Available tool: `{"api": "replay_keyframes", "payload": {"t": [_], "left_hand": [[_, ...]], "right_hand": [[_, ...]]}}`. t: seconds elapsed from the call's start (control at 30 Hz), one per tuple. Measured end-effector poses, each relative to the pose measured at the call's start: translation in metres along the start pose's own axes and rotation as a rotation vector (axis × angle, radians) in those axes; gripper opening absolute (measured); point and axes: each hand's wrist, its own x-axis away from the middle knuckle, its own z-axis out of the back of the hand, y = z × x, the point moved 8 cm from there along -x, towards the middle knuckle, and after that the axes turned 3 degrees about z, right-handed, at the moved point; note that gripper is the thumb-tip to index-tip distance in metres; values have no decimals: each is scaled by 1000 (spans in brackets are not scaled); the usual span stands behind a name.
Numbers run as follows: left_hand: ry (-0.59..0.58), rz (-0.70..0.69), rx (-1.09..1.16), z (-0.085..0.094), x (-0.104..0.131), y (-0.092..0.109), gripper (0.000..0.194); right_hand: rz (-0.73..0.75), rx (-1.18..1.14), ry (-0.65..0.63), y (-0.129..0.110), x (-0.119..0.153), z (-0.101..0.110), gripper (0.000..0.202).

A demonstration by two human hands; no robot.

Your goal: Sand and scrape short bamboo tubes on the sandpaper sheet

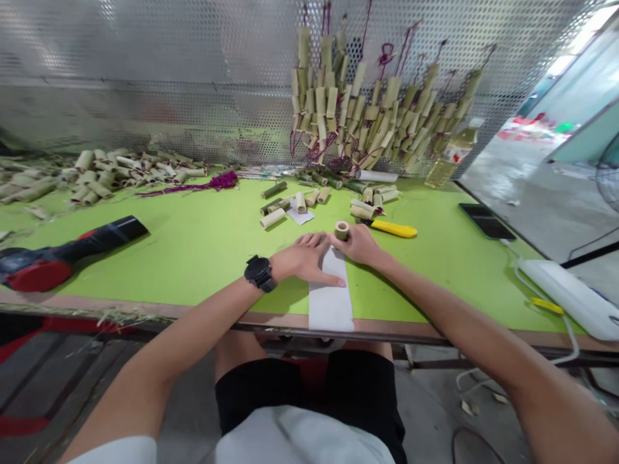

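Observation:
A strip of pale sandpaper-like sheet (331,303) lies on the green tabletop (193,258) and reaches the front edge. My left hand (309,261) rests flat on it with the thumb spread, a black watch (260,273) on that wrist. Just beyond the strip's far end, my right hand (360,243) is closed round a short bamboo tube (341,231), whose open end faces up. Behind the hands lie several loose bamboo pieces (300,202) and a small square of similar sheet (304,216). A yellow-handled knife (394,228) lies beyond my right hand.
A heap of cut bamboo (101,174) covers the back left. A cordless power tool (68,251) lies at left. Bamboo strung on purple cord (362,116) hangs on the mesh panel. At right are an oil bottle (452,154), a phone (486,221) and a white power bank-like box (570,296).

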Motion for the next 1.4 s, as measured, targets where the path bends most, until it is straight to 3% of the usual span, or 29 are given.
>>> {"api": "replay_keyframes", "payload": {"t": [0.2,0.3,0.4,0.57,0.73,0.93,1.03,1.13,1.23,1.3,1.4], "left_hand": [[-22,-42,12,-1,1,3,144],[-4,9,12,-1,1,0,151],[-6,19,9,-1,0,-1,152],[-9,-52,1,0,1,5,145],[-10,24,9,0,0,-1,155],[-45,-19,26,-2,0,2,150],[-28,30,4,0,0,0,156],[-24,27,11,1,0,1,150],[-23,-14,36,1,1,5,139],[-16,-4,39,2,1,4,142],[-25,38,22,1,1,2,152]], "right_hand": [[96,-150,-174,-11,11,-15,31],[9,-54,-103,0,4,-5,41],[16,-45,-56,-5,-2,-2,41],[66,-131,-249,-13,8,-13,36],[5,8,-34,2,-4,3,43],[137,-141,-192,-10,6,-12,35],[86,-75,-112,-3,1,-3,40],[79,-59,-65,-8,-4,-4,37],[142,-173,-220,-19,5,-18,25],[133,-199,-275,-16,9,-19,30],[77,-146,-181,-3,1,-7,40]]}}
